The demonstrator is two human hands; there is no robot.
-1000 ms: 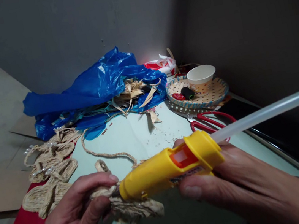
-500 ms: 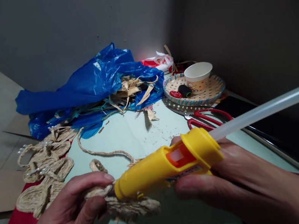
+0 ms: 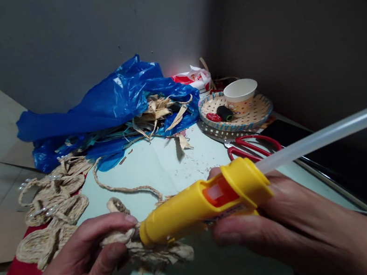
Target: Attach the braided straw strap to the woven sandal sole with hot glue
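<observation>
- The glue gun [image 3: 195,206] in my right hand [image 3: 293,236] is bright yellow with an orange window.
- Its glue stick [image 3: 328,133] is milky white.
- My left hand [image 3: 82,269] pinches tan straw braid [image 3: 154,254].
- The plastic bag [image 3: 100,109] is deep blue.
- The scissors [image 3: 254,144] have red handles.

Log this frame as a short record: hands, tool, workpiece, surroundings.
Left hand: pinches woven straw piece at the gun's tip
Right hand: grips yellow glue gun, glue stick projecting from its back
Table: red scissors, woven tray holding paper cup, blue plastic bag with straw strips, straw weaves at left
</observation>
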